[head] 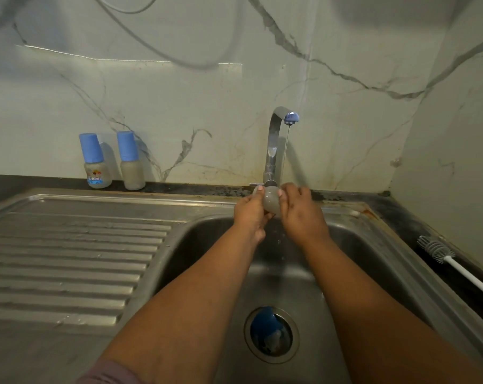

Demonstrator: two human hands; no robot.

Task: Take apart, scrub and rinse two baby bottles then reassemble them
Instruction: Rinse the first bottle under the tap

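Observation:
My left hand (250,214) and my right hand (301,212) together hold a small cloudy bottle body (271,199) over the sink basin, just below the faucet base. Fingers of both hands curl round it. A thin stream of water falls from the blue-tipped faucet spout (291,117) beside the bottle. Two assembled baby bottles with blue caps stand on the counter at the back left: one with a picture label (96,162) and a plain one (131,162). A blue part (268,325) with a clear piece lies in the sink drain.
A steel sink (207,245) with a ribbed drainboard (68,259) on the left. A bottle brush (440,252) with a white handle lies on the dark counter at the right. Marble wall behind; chrome faucet (272,151) at the basin's back edge.

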